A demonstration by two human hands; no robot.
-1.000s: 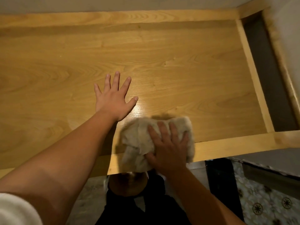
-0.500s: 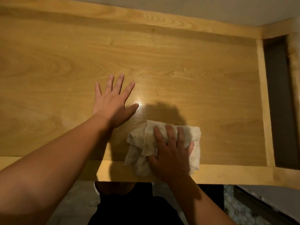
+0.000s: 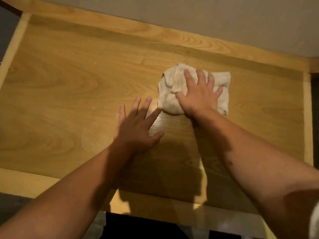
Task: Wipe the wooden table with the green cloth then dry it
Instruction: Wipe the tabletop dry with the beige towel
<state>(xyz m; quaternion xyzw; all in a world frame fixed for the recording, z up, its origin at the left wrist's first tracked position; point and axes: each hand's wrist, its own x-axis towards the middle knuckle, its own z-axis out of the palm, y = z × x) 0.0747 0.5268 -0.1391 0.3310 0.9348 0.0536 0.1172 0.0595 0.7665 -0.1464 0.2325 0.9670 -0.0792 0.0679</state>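
Your right hand (image 3: pixel 200 94) presses flat, fingers spread, on the crumpled pale cloth (image 3: pixel 172 97), right of frame centre on the tabletop (image 3: pixel 69 83). Your left hand (image 3: pixel 136 126) rests spread beside it, holding nothing. Judged mid-task: wiping or drying cannot be told apart; left and far-edge areas probably remain.

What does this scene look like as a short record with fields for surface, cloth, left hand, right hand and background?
surface: wooden table with a raised rim
cloth: crumpled pale cloth lying on the table, far right of centre
left hand: flat on the bare wood, fingers spread, beside the cloth
right hand: pressing down on the cloth, fingers straight
background: plain wall behind the table
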